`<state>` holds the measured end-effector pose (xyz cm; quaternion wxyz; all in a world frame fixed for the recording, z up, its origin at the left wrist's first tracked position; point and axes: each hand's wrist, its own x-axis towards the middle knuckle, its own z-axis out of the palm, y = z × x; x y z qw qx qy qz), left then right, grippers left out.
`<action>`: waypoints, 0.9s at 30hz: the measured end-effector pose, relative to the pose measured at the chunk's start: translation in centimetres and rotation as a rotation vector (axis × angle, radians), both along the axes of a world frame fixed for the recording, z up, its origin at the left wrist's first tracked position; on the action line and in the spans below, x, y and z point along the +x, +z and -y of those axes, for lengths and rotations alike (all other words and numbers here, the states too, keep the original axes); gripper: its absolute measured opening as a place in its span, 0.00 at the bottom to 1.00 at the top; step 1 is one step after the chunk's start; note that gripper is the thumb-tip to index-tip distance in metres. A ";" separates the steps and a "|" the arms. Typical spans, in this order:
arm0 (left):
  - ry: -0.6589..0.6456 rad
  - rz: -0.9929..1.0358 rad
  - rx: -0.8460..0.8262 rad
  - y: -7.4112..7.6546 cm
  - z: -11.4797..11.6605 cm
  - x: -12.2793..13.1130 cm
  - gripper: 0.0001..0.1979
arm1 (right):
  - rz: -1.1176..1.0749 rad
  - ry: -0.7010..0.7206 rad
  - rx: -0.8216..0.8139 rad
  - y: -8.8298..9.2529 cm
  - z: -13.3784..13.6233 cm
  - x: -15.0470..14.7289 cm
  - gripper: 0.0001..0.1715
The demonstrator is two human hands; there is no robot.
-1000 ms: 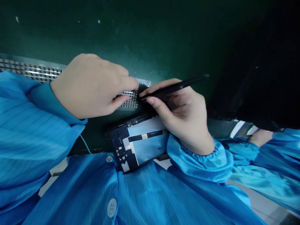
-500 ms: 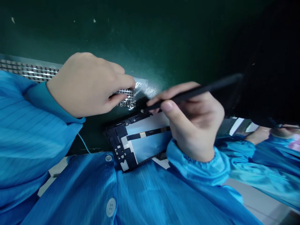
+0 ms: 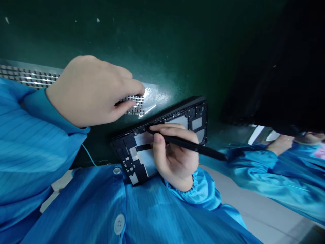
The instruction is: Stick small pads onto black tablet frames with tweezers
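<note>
My left hand [image 3: 96, 91] pinches the end of a clear sheet [image 3: 137, 105] covered with rows of small dark pieces, lying on the green surface. In my right hand [image 3: 175, 152] is a black pen-like tool [image 3: 198, 147], its tip at the upper edge of an opened tablet-like device [image 3: 198, 117]. The device lies tilted near my body, showing black parts, pale panels and a dark strip. My right fingers cover part of its middle.
The sheet's other end [image 3: 27, 76] runs out to the left beneath my forearm. At the right are another person's blue sleeve [image 3: 259, 169] and hands [image 3: 281, 145], below a large dark shape [image 3: 284, 84].
My right hand has moved down and left with the black tool, from above the sheet's end onto the device's upper edge. More of the device's right part shows. My left hand is almost unchanged.
</note>
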<state>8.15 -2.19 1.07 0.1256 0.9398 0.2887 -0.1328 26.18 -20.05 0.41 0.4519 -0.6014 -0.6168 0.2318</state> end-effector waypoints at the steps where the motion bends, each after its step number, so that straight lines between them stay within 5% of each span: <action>1: -0.001 0.003 0.004 -0.1 0.0 0.0 0.29 | 0.035 0.026 -0.013 0.4 -0.2 0.2 0.20; 6: -0.011 0.029 0.033 -0.2 0.1 -0.1 0.29 | 0.091 0.143 -0.120 2.0 -3.7 3.1 0.12; 11: -0.044 0.062 0.091 -0.4 0.0 -0.3 0.29 | 0.084 0.337 -0.254 1.1 -7.3 5.5 0.06; 22: -0.027 0.106 0.039 -0.7 -0.1 -0.5 0.32 | 0.111 0.330 -0.264 1.1 -7.5 5.1 0.04; 27: -0.058 0.127 -0.007 -0.6 -0.2 -0.8 0.35 | -0.242 0.162 -0.237 1.2 -6.4 5.6 0.06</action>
